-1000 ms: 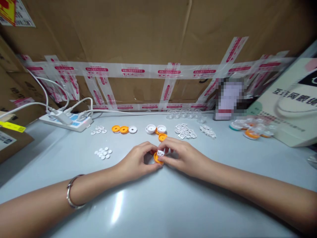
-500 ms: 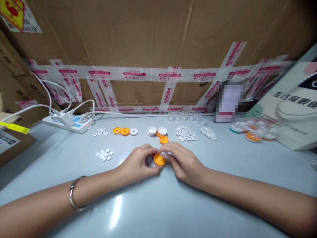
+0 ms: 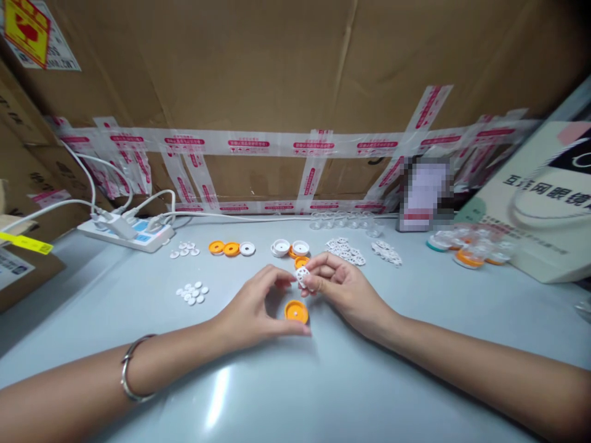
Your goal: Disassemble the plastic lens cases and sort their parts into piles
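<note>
An orange round cap (image 3: 296, 312) with a raised rim and a small white spot at its centre lies on the table. My left hand (image 3: 253, 306) is open beside it, thumb stretched along its near edge and fingers arched apart beyond it; whether the thumb touches the rim I cannot tell. Just above and beyond the cap, my right hand (image 3: 346, 286) pinches a small white perforated disc (image 3: 302, 276) between thumb and forefinger, tilted so its holes show. Partly behind the right fingers is another orange cap (image 3: 301, 261).
White buttons (image 3: 191, 293) and small white pegged pieces (image 3: 185, 249) lie at left. Farther back are orange caps (image 3: 231, 248), white caps (image 3: 280, 247), perforated white discs (image 3: 344, 250) and clear domes (image 3: 346, 220). A power strip (image 3: 127, 231), phone (image 3: 423, 194) and cardboard box (image 3: 258, 74) border the table.
My left fingers have spread away from the orange cap, which sits lower in view. My right hand has lifted back from it, and the white perforated disc now shows plainly.
</note>
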Demonstrator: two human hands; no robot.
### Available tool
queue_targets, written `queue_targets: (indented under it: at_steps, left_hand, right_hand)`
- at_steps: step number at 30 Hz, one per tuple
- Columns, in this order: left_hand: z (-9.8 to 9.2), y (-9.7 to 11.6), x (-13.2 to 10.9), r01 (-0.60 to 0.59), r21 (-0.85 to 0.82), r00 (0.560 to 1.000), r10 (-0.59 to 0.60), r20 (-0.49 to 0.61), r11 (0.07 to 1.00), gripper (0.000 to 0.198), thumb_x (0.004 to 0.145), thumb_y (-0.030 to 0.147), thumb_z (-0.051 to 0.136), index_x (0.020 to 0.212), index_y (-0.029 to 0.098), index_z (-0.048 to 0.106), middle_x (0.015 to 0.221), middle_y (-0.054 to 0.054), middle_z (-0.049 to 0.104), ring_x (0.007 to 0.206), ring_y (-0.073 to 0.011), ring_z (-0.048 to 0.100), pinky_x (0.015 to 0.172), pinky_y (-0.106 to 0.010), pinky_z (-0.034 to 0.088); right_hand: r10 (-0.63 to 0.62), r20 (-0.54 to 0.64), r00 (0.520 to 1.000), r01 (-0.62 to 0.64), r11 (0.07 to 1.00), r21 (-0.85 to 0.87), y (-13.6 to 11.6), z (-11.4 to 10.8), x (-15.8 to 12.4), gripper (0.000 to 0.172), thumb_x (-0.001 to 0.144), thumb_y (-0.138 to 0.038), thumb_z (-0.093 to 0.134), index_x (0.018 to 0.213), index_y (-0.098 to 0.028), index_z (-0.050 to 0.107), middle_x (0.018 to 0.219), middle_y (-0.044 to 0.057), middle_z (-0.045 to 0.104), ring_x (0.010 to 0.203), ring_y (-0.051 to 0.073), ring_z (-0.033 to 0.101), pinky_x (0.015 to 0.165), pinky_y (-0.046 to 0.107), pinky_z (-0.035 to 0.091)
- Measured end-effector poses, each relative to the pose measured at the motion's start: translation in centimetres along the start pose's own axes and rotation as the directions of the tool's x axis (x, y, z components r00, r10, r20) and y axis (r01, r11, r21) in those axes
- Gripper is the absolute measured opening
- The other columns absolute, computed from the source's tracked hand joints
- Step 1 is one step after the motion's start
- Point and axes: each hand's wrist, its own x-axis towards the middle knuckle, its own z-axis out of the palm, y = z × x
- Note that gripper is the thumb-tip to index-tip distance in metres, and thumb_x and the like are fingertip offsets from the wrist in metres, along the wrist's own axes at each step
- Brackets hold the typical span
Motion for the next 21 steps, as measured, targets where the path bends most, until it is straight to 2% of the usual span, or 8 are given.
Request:
queue_targets:
  at_steps: [3,5,8,11,15,18,21]
  left_hand:
    - [0.06,-0.14,0.07,-0.065,-0.143,0.992,0.048,-0.119,0.988,0.033,0.077,0.030,0.062,0.109,0.021,0.056,0.095,-0.005,0.058,0.090,-0.0167,0.054,0.081,-0.032,0.044]
    - [0.27,-0.23,0.14,-0.087,-0.211,0.989,0.060,-0.135,0.974,0.027,0.080,0.025,0.058,0.108,0.022,0.060,0.094,-0.005,0.060,0.087,-0.0156,0.055,0.078,-0.030,0.045]
    - [0.48,-0.14,0.16,-0.120,-0.238,0.981,0.079,-0.176,0.964,0.018,0.080,0.022,0.058,0.097,0.020,0.065,0.092,-0.006,0.063,0.085,-0.0158,0.057,0.070,-0.027,0.047]
    - [0.29,0.23,0.06,-0.187,-0.150,0.959,0.147,-0.243,0.971,0.014,0.078,0.021,0.061,0.092,0.019,0.064,0.093,-0.006,0.065,0.087,-0.0162,0.059,0.072,-0.027,0.049]
    - [-0.29,0.49,0.01,-0.220,0.056,0.938,0.227,-0.260,0.974,0.012,0.078,0.017,0.061,0.090,0.017,0.062,0.084,-0.003,0.068,0.073,-0.0124,0.060,0.069,-0.025,0.050]
    - [-0.47,0.17,0.20,-0.316,0.136,0.897,0.343,-0.278,0.939,0.012,0.078,0.015,0.061,0.090,0.017,0.062,0.082,-0.003,0.067,0.073,-0.0125,0.061,0.068,-0.025,0.051]
    - [-0.36,-0.24,0.43,-0.406,0.201,0.852,0.449,-0.269,0.891,0.013,0.079,0.014,0.060,0.091,0.018,0.062,0.084,-0.005,0.067,0.078,-0.0138,0.063,0.069,-0.027,0.053]
  right_hand:
    - [0.072,-0.012,0.997,-0.069,0.988,0.140,0.37,0.17,0.14,0.030,0.060,-0.032,0.077,0.074,-0.018,0.055,0.059,-0.005,0.063,0.056,0.008,0.060,0.055,0.020,0.044]
    - [0.098,0.010,0.995,-0.098,0.980,0.173,0.52,0.37,0.07,0.030,0.058,-0.032,0.078,0.073,-0.018,0.055,0.057,-0.005,0.064,0.054,0.008,0.060,0.054,0.020,0.044]
    - [0.102,0.026,0.994,-0.105,0.985,0.134,0.56,0.59,-0.05,0.030,0.056,-0.031,0.078,0.067,-0.018,0.054,0.055,-0.004,0.065,0.053,0.010,0.061,0.055,0.022,0.047]
    - [0.081,0.005,0.997,-0.081,0.994,0.067,0.48,0.53,-0.04,0.027,0.053,-0.029,0.080,0.063,-0.017,0.057,0.056,-0.003,0.065,0.054,0.011,0.063,0.056,0.024,0.050]
    - [0.067,-0.008,0.998,-0.067,0.998,-0.001,0.36,0.23,-0.02,0.021,0.058,-0.031,0.077,0.071,-0.019,0.067,0.070,-0.001,0.070,0.066,0.012,0.065,0.067,0.026,0.053]
    - [0.062,0.013,0.998,-0.062,0.997,-0.045,0.26,0.18,-0.22,0.021,0.064,-0.035,0.073,0.078,-0.020,0.071,0.077,0.001,0.071,0.074,0.014,0.066,0.075,0.029,0.053]
    - [0.075,0.018,0.997,-0.074,0.995,-0.068,0.13,0.25,-0.44,0.023,0.066,-0.039,0.070,0.078,-0.019,0.072,0.078,0.002,0.071,0.074,0.015,0.066,0.076,0.031,0.053]
